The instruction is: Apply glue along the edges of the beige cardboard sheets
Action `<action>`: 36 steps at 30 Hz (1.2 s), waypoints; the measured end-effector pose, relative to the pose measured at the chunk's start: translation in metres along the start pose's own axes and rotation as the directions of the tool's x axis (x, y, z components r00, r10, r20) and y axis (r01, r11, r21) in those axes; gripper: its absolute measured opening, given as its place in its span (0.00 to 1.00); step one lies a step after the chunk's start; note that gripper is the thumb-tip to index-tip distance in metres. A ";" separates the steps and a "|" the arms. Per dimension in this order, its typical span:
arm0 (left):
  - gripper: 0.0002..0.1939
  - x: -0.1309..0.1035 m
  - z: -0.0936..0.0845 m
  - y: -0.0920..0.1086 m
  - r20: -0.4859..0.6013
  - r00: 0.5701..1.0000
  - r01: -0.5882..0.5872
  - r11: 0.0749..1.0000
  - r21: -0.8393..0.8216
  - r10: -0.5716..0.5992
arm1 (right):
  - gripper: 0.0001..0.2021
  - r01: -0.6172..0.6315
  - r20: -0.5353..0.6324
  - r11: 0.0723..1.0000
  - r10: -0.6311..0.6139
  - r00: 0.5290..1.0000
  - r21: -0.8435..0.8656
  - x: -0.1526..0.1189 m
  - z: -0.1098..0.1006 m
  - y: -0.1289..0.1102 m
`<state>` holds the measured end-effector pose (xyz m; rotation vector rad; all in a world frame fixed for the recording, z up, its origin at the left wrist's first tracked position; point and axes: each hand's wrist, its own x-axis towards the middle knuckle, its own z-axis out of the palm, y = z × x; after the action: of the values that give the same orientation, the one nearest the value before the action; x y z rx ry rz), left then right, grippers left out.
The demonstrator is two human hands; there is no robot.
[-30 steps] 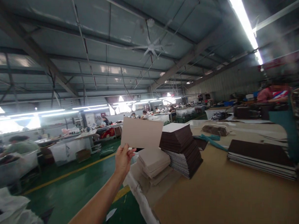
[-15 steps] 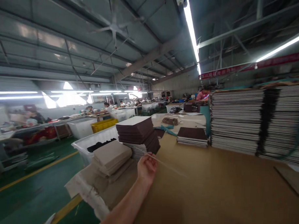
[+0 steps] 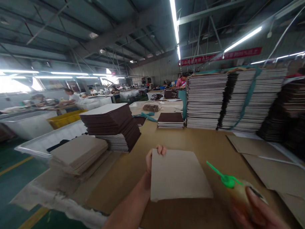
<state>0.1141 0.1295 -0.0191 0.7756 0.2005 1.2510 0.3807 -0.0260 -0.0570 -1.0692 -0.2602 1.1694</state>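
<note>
A flat beige board [image 3: 179, 175] is gripped at its upper left corner by my left hand [image 3: 154, 158], fingers over its top edge. At the lower right, my right hand [image 3: 259, 211], blurred, is wrapped round a yellowish bottle [image 3: 239, 194] with a green nozzle [image 3: 227, 180]; the nozzle points toward the board without touching it. Brown paper [image 3: 120, 180] covers the table under both hands. Left of the board rises a stack of dark brown covers [image 3: 109, 121], beside a pile of beige boards [image 3: 78, 153].
Tall stacks of white-edged boards [image 3: 206, 101] stand at the back right. A small dark stack [image 3: 170, 120] is at the back centre. Loose beige sheets [image 3: 268, 168] lie at the right. A white bin [image 3: 39, 140] is at the left. Other people work in the distance.
The view has turned right. My left hand, which showed only a thin board edge, now shows the board's broad face. My right hand with the bottle has come into view.
</note>
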 end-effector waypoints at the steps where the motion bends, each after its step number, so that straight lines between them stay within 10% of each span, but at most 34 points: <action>1: 0.06 -0.001 -0.001 -0.001 0.006 1.000 0.010 1.000 0.004 -0.010 | 0.22 -0.032 -0.012 0.998 0.032 0.999 0.046 -0.001 0.007 -0.004; 10: 0.19 0.013 -0.020 -0.014 -0.117 0.991 0.063 0.998 -0.001 -0.062 | 0.24 -0.340 0.126 0.941 0.336 0.933 0.008 -0.004 0.030 -0.007; 17: 0.07 -0.010 -0.011 -0.009 -0.207 0.978 0.002 0.989 0.148 0.029 | 0.29 -0.387 0.179 0.916 0.401 0.898 -0.110 -0.006 0.039 -0.001; 24: 0.08 -0.012 -0.004 -0.024 -0.332 0.926 0.225 0.968 0.108 -0.178 | 0.24 -0.177 0.113 0.984 0.173 0.978 0.020 0.015 0.047 -0.028; 32: 0.28 -0.024 0.018 -0.026 0.125 0.908 0.359 0.898 0.255 -0.399 | 0.23 -0.005 0.123 0.997 -0.004 0.992 0.078 0.025 0.065 -0.044; 36: 0.17 -0.024 0.011 -0.036 0.012 0.922 0.375 0.899 0.226 -0.387 | 0.23 0.012 0.158 1.000 -0.010 0.987 -0.012 0.031 0.069 -0.029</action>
<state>0.1399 0.0990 -0.0397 0.9111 0.4307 0.8402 0.3656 0.0375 -0.0093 -0.9865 -0.3977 1.2459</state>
